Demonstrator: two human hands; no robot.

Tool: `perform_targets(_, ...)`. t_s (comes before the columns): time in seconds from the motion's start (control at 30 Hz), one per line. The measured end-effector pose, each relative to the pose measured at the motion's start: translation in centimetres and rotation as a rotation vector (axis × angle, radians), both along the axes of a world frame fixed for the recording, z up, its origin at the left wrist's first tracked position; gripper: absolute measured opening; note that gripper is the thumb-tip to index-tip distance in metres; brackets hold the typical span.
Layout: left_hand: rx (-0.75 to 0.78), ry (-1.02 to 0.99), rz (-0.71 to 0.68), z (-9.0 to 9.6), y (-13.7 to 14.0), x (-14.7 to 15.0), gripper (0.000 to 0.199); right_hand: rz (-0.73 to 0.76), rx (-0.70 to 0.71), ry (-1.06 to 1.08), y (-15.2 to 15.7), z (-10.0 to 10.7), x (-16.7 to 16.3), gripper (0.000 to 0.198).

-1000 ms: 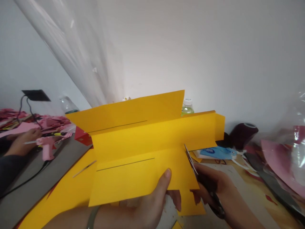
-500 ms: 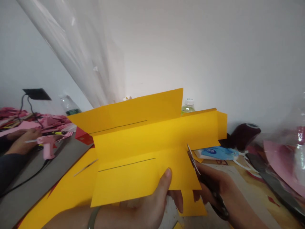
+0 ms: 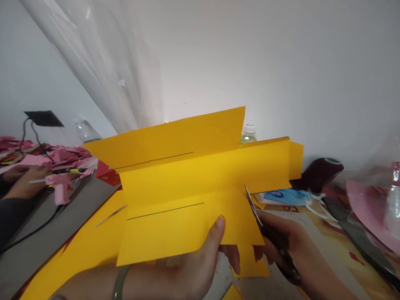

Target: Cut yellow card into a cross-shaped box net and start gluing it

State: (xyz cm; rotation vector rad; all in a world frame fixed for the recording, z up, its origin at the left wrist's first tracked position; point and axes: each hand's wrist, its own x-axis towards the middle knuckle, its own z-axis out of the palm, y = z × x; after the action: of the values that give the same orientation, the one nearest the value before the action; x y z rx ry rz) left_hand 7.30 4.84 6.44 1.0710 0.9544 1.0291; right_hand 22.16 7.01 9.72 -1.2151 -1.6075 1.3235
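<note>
A folded sheet of yellow cardstock [image 3: 175, 183] with two dark lines on it is held up before me. My left hand [image 3: 203, 262] grips its lower edge, thumb on the front face and fingers behind. My right hand [image 3: 290, 246] is closed around dark-handled scissors [image 3: 278, 241]. Their blades lie at the sheet's right side, by the corner under the narrow arm that sticks out to the right. A yellow strip [image 3: 251, 262] hangs below the sheet behind my fingers.
To the left, another person's hands [image 3: 26, 183] work near a pink glue gun [image 3: 59, 185] with a cord. Pink paper scraps [image 3: 68, 154] lie behind. A blue-and-white packet [image 3: 284, 196], a dark rounded object [image 3: 321, 175] and bottles [image 3: 249, 133] stand around the sheet. More yellow card [image 3: 84, 237] lies below.
The cardstock sits slightly higher in view, its right arm a little further right. Both hands keep their grip, and the scissor blades stay at the same corner.
</note>
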Motion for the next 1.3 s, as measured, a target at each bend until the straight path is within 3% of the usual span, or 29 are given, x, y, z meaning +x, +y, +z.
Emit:
perform_targets(0.13,-0.001,-0.026,0.002,-0.13,-0.04,0.18,0.062,-0.008,-0.049,0.000,-0.05,0.04,-0.04,0.009)
perform_targets(0.63,-0.055,0.025,0.022,0.01,-0.05,0.31,0.065,-0.043,0.053,-0.026,-0.21,-0.14,-0.04,0.010)
perform_targets(0.77,-0.049,0.067,-0.003,-0.11,-0.09,0.12,0.066,0.011,0.015,-0.015,-0.03,-0.08,0.01,0.009)
perform_targets(0.9,-0.053,0.082,-0.012,-0.18,-0.13,-0.01,0.067,-0.041,-0.055,0.010,-0.17,0.35,-0.15,0.010)
perform_targets(1.3,-0.032,0.092,-0.042,-0.08,-0.05,0.06,0.067,0.004,-0.044,0.020,0.00,-0.38,0.19,0.013)
